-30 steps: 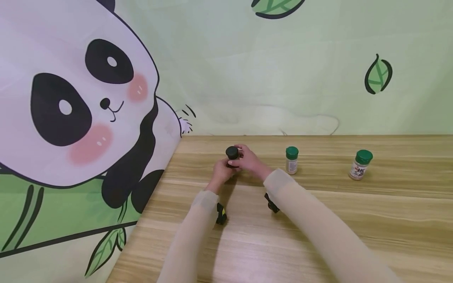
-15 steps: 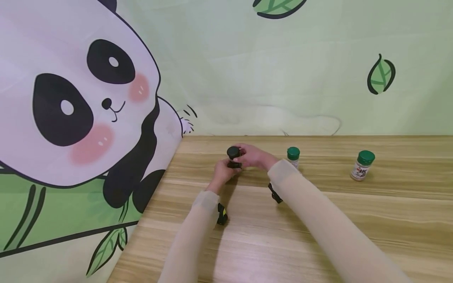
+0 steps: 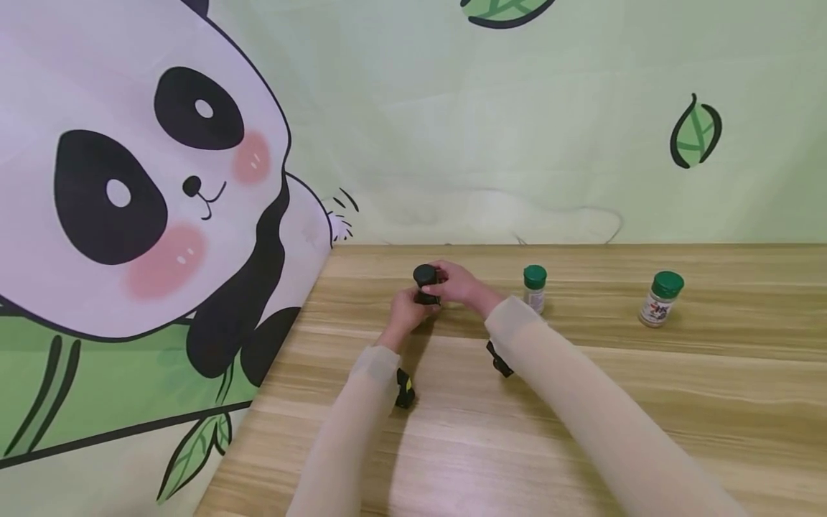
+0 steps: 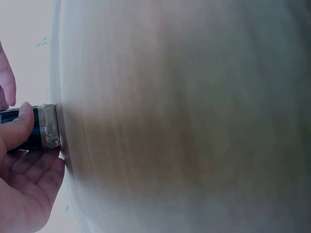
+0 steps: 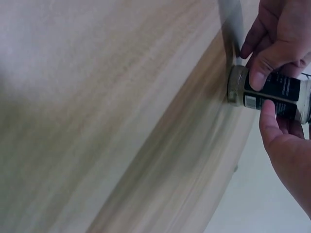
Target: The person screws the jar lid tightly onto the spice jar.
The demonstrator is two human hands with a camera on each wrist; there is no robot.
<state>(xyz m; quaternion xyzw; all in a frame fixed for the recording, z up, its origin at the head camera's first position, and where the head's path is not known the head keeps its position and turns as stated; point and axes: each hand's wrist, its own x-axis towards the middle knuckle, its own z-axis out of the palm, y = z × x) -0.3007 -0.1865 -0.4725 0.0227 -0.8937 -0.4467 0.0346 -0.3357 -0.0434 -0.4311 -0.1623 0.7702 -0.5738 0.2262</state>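
A spice jar with a black lid (image 3: 424, 274) stands on the table near its back left; its base seems to rest on the wood. My left hand (image 3: 407, 312) grips the lower part, with the thumb across the black label in the left wrist view. Higher up, my right hand (image 3: 455, 283) holds the same jar, thumb on the near side and fingers behind. In the right wrist view the jar's dark label (image 5: 284, 90) with a barcode shows between both hands, above a clear base (image 5: 236, 85). Fingers hide much of the jar.
To the right stand two green-lidded shakers, a nearer one (image 3: 534, 289) close to my right sleeve and a farther one (image 3: 662, 299). Black wrist devices hang below both sleeves. A panda-print cloth (image 3: 194, 179) borders the wooden table (image 3: 581, 445) at the back and left.
My right hand has shifted slightly up and to the right around the jar. My left hand keeps its grip, and the jar stays in place.
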